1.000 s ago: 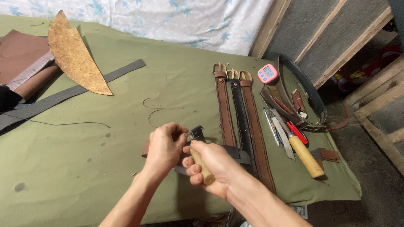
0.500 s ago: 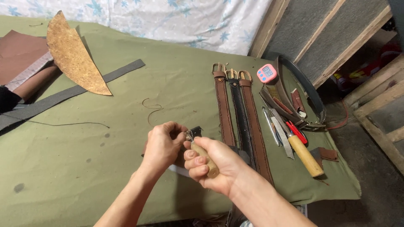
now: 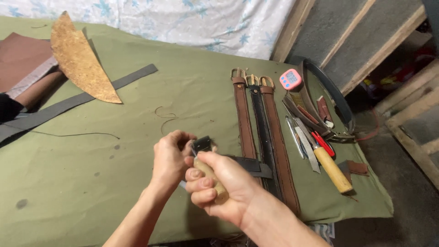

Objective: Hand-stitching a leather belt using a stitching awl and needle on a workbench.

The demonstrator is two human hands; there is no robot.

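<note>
Right hand: fingers wrapped tight around the pale wooden handle of a small tool, its dark metal head up at the fingertips. Left hand: fingers curled together just beside that metal head, pinching something small; what it is cannot be told, it is hidden by the fingers. Both hands sit low centre over the olive-green cloth-covered surface.

A short dark leather strap piece lies just right of the hands, reaching across to three long leather belts with brass buckles, laid side by side. Further right: a pink digital timer, a red-handled tool, a thick wooden-handled tool. Far left: a curved tan leather offcut resting over a long grey strip.
</note>
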